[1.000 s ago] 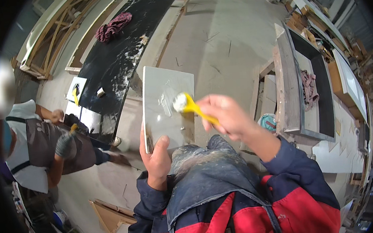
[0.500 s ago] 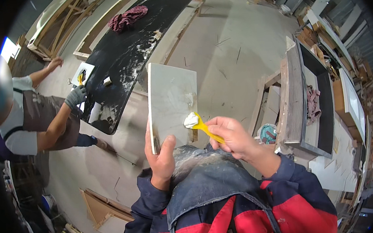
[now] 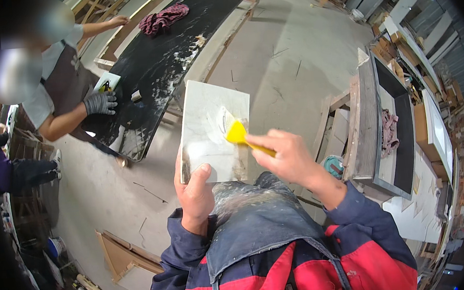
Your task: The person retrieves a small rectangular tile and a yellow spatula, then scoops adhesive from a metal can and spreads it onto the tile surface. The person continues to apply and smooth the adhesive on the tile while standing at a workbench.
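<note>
My left hand grips the lower left edge of a white tile-like board, thumb on its face, fingers behind and hidden. The board is held tilted in front of my apron. Closed round the handle of a yellow putty knife is my right hand; its blade lies against the board's face. White paste is smeared there beside the blade. Brownish marks stain the board's lower corners.
At the left, a person in a grey glove leans over a long black marble-patterned slab bearing a crumpled reddish cloth. A black-lined trough stands right. Wooden frames lie lower left.
The putty knife has moved onto the board, and its lump of white paste is now spread there. The board has tilted slightly. The co-worker has shifted toward the slab; another person shows at the left.
</note>
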`<state>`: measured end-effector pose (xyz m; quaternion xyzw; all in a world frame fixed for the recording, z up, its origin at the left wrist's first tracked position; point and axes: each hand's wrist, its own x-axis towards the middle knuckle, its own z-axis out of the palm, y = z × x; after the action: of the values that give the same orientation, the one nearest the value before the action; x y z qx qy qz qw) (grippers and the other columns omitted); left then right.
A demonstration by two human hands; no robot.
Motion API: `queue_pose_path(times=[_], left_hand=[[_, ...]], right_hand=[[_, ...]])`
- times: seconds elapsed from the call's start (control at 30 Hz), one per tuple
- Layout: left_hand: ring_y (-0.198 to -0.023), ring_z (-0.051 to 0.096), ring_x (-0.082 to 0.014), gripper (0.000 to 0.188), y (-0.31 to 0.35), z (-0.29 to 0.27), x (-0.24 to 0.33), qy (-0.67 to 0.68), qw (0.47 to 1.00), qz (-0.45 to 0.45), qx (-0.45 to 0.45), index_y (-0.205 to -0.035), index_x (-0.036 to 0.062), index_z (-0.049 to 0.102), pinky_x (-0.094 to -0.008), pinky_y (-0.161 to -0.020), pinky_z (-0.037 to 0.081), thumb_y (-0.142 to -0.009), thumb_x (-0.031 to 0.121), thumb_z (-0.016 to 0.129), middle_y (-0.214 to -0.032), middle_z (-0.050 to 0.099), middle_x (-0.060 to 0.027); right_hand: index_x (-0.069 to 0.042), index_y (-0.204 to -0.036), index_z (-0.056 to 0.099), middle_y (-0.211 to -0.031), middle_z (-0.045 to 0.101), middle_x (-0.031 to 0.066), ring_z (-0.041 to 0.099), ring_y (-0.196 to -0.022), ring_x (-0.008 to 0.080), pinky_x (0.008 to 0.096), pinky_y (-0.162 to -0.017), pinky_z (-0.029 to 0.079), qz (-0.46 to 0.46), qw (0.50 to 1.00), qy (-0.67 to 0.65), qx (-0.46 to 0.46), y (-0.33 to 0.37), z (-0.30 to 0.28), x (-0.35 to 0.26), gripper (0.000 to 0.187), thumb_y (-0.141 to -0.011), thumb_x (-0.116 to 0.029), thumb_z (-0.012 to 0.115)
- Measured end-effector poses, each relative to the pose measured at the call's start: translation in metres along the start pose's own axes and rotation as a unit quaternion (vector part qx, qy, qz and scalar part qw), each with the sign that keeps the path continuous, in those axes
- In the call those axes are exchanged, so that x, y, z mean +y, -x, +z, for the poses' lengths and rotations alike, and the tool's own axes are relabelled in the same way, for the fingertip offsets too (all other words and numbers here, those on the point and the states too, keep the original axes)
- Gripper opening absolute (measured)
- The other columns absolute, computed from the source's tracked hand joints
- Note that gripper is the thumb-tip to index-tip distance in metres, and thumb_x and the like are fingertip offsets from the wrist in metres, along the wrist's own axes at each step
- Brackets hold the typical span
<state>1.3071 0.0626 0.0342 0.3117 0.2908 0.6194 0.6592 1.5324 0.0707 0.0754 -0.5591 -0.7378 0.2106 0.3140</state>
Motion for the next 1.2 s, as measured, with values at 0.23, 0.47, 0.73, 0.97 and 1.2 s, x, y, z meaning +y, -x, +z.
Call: queue_pose_path(times=[0.23, 0.47, 0.73, 0.97, 1.2], left_hand=[[-0.128, 0.057, -0.0227, 0.064, 0.006, -0.011, -0.005, -0.084, 0.996, 0.039, 0.003, -0.153, -0.0061, 0.041, -0.0359, -0.111, 0.042, -0.092, 0.0, 0.057, -0.142, 0.058, -0.0143], [-0.128, 0.056, -0.0219, 0.065, 0.0, -0.004, -0.001, -0.083, 0.995, 0.047, -0.012, -0.154, -0.0075, 0.04, -0.0352, -0.11, 0.042, -0.092, 0.001, 0.056, -0.142, 0.058, -0.0146], [-0.132, 0.053, -0.0221, 0.067, -0.003, -0.016, 0.001, -0.129, 0.989, 0.073, -0.007, -0.156, -0.0065, 0.039, -0.0347, -0.112, 0.042, -0.092, -0.001, 0.06, -0.146, 0.054, -0.0149], [-0.147, 0.042, -0.0215, 0.071, -0.004, -0.012, 0.007, -0.131, 0.986, 0.086, -0.049, -0.161, -0.0039, 0.032, -0.0341, -0.122, 0.03, -0.094, 0.001, 0.058, -0.159, 0.045, -0.0159], [-0.147, 0.042, -0.0224, 0.071, 0.0, -0.025, 0.01, -0.101, 0.99, 0.094, -0.019, -0.161, -0.0032, 0.032, -0.035, -0.121, 0.031, -0.095, 0.002, 0.058, -0.159, 0.045, -0.016]], right_hand=[[-0.007, -0.113, 0.079, -0.077, 0.066, 0.0118, 0.064, -0.066, 0.0256, 0.0339, -0.064, 0.051, 0.001, 1.0, 0.008, -0.003, -0.018, -0.007, -0.025, 0.028, -0.086, -0.015, 0.073], [-0.009, -0.109, 0.08, -0.086, 0.074, 0.0171, 0.072, -0.077, 0.0337, 0.0416, -0.07, 0.057, -0.026, 0.997, -0.043, 0.061, -0.033, -0.004, -0.026, 0.028, -0.085, -0.02, 0.071], [-0.008, -0.11, 0.08, -0.093, 0.076, 0.0167, 0.073, -0.08, 0.0321, 0.0389, -0.072, 0.058, -0.011, 0.998, -0.04, 0.046, -0.04, 0.001, -0.042, 0.027, -0.085, -0.019, 0.074], [0.003, -0.123, 0.074, -0.094, 0.075, 0.0037, 0.065, -0.079, 0.0082, 0.0248, -0.072, 0.052, 0.11, 0.986, -0.127, 0.014, -0.043, 0.001, -0.044, 0.033, -0.091, -0.004, 0.07], [0.002, -0.12, 0.076, -0.094, 0.078, 0.0092, 0.07, -0.082, 0.0114, 0.0263, -0.076, 0.054, 0.124, 0.983, -0.136, -0.003, -0.056, 0.005, -0.051, 0.033, -0.088, -0.005, 0.074]])
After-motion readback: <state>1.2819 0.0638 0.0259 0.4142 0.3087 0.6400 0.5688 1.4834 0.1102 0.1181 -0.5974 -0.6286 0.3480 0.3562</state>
